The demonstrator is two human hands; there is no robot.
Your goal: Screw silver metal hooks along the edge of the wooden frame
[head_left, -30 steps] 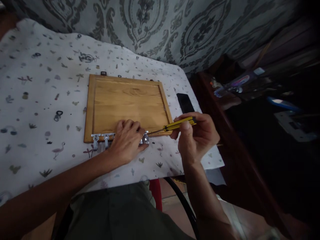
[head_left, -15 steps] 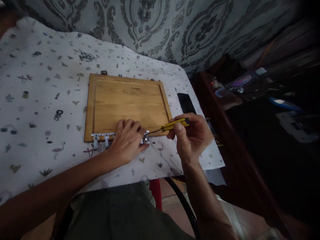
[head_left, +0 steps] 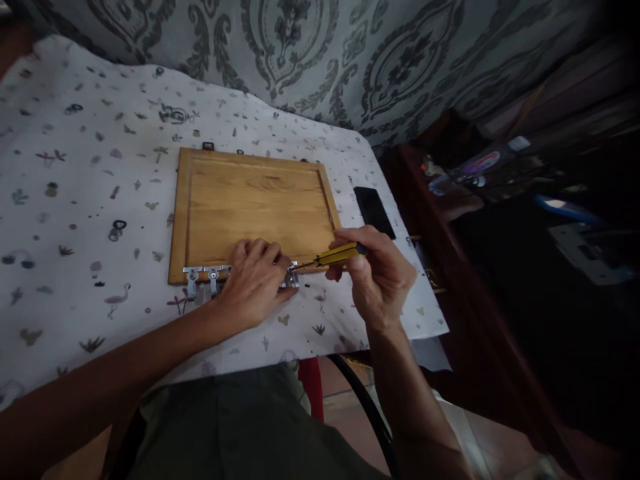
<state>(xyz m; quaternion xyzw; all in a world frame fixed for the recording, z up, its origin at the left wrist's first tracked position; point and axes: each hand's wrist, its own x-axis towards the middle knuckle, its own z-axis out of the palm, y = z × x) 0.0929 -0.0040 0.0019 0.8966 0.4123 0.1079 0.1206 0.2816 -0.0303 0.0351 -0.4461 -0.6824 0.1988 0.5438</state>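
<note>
A wooden panel (head_left: 250, 207) with a raised frame lies flat on the patterned tablecloth. Small silvery metal brackets (head_left: 213, 275) sit along its near edge. My left hand (head_left: 255, 280) is closed over that edge, its fingers on top and thumb in front, gripping a metal bracket (head_left: 291, 277) at its right side; the palm hides part of the row. Between the fingers and thumb of my right hand (head_left: 383, 273) is a yellow and black screwdriver (head_left: 339, 255), its thin shaft pointing left with the tip at this bracket.
A black phone (head_left: 374, 212) lies right of the panel. Dark fittings (head_left: 208, 145) show at the panel's far edge. Beyond the table's right edge stands dark red furniture (head_left: 450, 247) with a clear plastic bottle (head_left: 480, 165). A patterned grey curtain (head_left: 310, 60) hangs behind.
My right hand and the screwdriver have shifted a little to the left, and the handle sits closer to the bracket. My left hand and the panel stay in place.
</note>
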